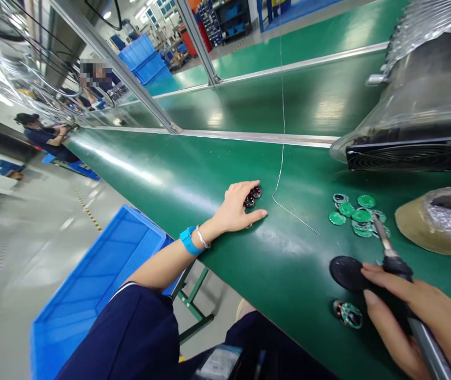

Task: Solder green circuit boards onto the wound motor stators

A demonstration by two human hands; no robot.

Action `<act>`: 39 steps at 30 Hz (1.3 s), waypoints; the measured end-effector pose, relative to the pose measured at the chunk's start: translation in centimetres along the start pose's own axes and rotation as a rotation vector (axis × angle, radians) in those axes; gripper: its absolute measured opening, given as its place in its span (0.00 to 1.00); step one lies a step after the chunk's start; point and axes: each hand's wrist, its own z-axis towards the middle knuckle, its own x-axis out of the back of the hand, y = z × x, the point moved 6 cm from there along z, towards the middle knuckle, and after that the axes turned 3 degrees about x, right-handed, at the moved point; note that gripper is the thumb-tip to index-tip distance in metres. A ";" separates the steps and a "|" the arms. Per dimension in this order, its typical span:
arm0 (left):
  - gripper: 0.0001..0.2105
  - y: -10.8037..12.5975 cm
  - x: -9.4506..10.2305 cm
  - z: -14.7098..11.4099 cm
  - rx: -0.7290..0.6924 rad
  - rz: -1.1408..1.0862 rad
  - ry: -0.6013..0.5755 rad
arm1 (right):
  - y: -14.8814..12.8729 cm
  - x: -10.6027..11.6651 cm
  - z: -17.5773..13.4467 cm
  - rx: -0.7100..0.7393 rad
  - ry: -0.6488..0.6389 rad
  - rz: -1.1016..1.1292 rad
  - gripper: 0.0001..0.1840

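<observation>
My left hand (235, 208) curves over small round black parts (251, 197) with reddish spots, thumb and forefinger apart; its other fingers are largely hidden. In my right hand (419, 311) is a soldering iron (397, 266), its metal tip pointing at a pile of green round circuit boards (361, 215). The thumb and forefinger of that hand also meet the edge of a flat black disc (346, 273). Just below the disc lies a round part (348, 314) with green and copper colours. A thin strand of solder wire (282, 158) hangs down and bends across the green bench (289, 248).
A fume fan (411, 153) with a foil duct stands at the back right, above a tan holder (419, 224) with crumpled foil. A metal rail (257, 137) runs behind the bench. Left of the bench is a blue bin (102, 285). Another person (49, 134) works farther along.
</observation>
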 end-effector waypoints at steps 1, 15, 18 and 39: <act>0.30 0.3 -0.2 0.5 -0.053 -0.027 -0.016 | -0.3 0.0 0.0 0.019 -0.024 -0.026 0.18; 0.11 7.3 -0.3 -0.3 -0.411 0.092 -0.166 | -2.4 0.6 1.5 0.091 -0.078 -0.135 0.17; 0.10 11.7 -1.4 -1.7 -0.591 -0.031 -0.200 | -2.5 0.8 1.9 0.059 -0.081 -0.117 0.15; 0.09 17.0 -6.1 -1.6 -0.799 -0.097 -0.308 | -1.9 0.6 1.9 -0.024 -0.113 -0.036 0.20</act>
